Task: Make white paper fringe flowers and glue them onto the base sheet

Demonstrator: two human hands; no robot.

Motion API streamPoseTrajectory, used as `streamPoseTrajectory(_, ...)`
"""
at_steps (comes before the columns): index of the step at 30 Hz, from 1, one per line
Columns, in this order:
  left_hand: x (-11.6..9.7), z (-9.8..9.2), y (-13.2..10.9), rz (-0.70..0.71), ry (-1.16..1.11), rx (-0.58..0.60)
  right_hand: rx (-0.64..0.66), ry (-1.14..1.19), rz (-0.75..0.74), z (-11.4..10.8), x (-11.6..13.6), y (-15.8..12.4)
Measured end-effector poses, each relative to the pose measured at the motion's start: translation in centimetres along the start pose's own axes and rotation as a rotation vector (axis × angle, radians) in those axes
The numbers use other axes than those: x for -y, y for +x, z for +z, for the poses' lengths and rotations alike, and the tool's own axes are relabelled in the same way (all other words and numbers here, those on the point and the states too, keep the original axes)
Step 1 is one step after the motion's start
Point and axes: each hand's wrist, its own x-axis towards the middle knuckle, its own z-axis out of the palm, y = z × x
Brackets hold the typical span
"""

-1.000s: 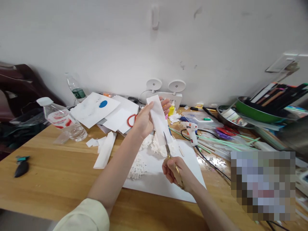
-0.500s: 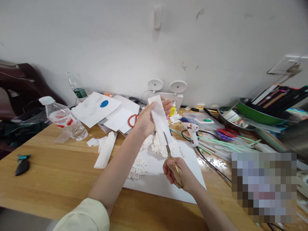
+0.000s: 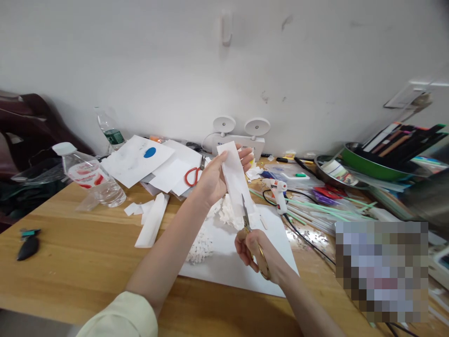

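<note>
Between thumb and fingers, my left hand (image 3: 214, 180) holds a long white paper strip (image 3: 233, 173) tilted over the worktop. Gold-handled scissors (image 3: 246, 220) are gripped in my right hand (image 3: 257, 255), their blades lying at the strip's lower end. Whether the blades are parted is hard to make out. Below the hands, a white sheet (image 3: 238, 274) lies on the wooden table, bearing a heap of small white paper scraps (image 3: 199, 248) and a crumpled, frilled white paper piece (image 3: 228, 213).
Left are a folded paper strip (image 3: 152, 220), water bottle (image 3: 94, 180) and black clip-like item (image 3: 28, 245). Behind lie loose papers (image 3: 136, 161) and red-handled scissors (image 3: 192, 177). A glue gun (image 3: 278, 192), plastic sticks (image 3: 319, 208) and green pan of pens (image 3: 375, 166) stand right.
The view has shifted slightly. My left hand still holds the paper strip, and the scissors remain at its lower end, with the right hand's handles a little lower and wider apart.
</note>
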Motion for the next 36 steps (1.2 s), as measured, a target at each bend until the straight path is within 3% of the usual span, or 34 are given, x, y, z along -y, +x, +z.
streamPoseTrajectory(20,1.8,0.6,-0.5,-0.079,0.038,0.138,-0.037,-0.006,-0.05,-0.5,-0.4,0.2)
streamPoseTrajectory(29,2.1,0.8,-0.8,-0.117,0.044,0.103,-0.063,0.014,-0.041,-0.6,-0.2,0.1)
streamPoseTrajectory(36,2.1,0.7,-0.9,-0.059,0.058,0.146,-0.082,0.008,-0.018,-0.4,0.7,0.0)
